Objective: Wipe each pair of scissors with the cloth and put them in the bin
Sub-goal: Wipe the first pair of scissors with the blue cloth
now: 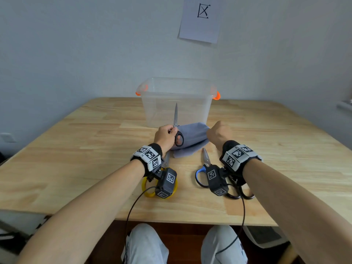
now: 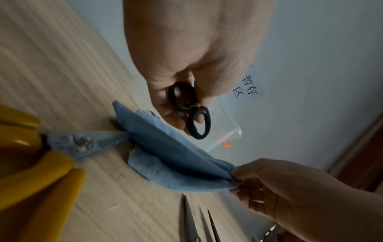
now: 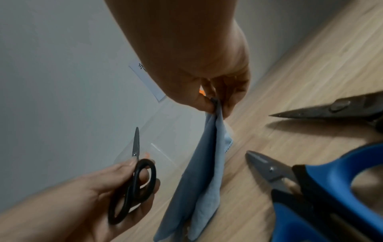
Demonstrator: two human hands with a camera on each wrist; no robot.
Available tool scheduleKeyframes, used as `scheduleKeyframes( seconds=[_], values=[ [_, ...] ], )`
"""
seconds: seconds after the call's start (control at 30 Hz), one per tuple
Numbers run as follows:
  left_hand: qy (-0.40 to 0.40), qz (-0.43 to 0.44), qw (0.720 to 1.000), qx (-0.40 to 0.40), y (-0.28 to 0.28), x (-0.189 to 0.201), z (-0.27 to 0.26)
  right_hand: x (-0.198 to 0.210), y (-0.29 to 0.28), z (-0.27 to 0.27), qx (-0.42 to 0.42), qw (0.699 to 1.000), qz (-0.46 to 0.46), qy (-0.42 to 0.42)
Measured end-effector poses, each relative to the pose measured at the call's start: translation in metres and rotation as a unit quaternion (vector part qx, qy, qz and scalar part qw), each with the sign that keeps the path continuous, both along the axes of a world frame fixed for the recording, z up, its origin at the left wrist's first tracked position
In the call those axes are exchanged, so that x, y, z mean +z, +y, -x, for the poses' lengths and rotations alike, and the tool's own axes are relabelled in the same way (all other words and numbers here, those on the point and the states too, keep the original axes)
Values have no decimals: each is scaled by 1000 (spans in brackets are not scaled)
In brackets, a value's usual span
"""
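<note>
The black-handled scissors (image 1: 177, 128) stand blade-up, pointing toward the far bin (image 1: 176, 101), gripped at the loops by the left hand (image 1: 164, 137). Just right, the right hand (image 1: 219, 134) pinches the blue cloth (image 1: 190, 139), lifting its edge. Yellow scissors (image 1: 148, 189) and blue scissors (image 1: 202, 172) lie nearer on the table (image 1: 76, 149); nothing blocks the bin.

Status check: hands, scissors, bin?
Left hand grips black scissors, blades up. Right hand pinches cloth. Bin unobstructed.
</note>
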State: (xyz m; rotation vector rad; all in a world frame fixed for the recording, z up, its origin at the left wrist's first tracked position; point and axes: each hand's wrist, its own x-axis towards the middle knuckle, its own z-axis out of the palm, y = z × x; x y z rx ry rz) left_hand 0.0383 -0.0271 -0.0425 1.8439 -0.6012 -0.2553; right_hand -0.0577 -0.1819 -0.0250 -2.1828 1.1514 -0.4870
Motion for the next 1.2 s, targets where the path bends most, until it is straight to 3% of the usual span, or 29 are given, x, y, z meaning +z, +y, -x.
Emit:
scheduleKeyframes(
  seconds=[0.2,0.33,0.5,0.7,1.2],
  values=[
    [-15,-18,999,-22,-4,1,2,15,3,10,5,998,39,-55],
    [-14,-2,999,-43,-5,1,0,22,14,10,72,992,23,-101],
    [4,-14,998,-63,-6,6,2,16,23,4,136,974,-47,-176],
    [37,21,999,-10,-6,2,-1,10,33,0,177,953,-109,-222],
    [22,48,998,-30,-5,-11,-8,-12,36,-18,149,929,-217,-261]
  ],
)
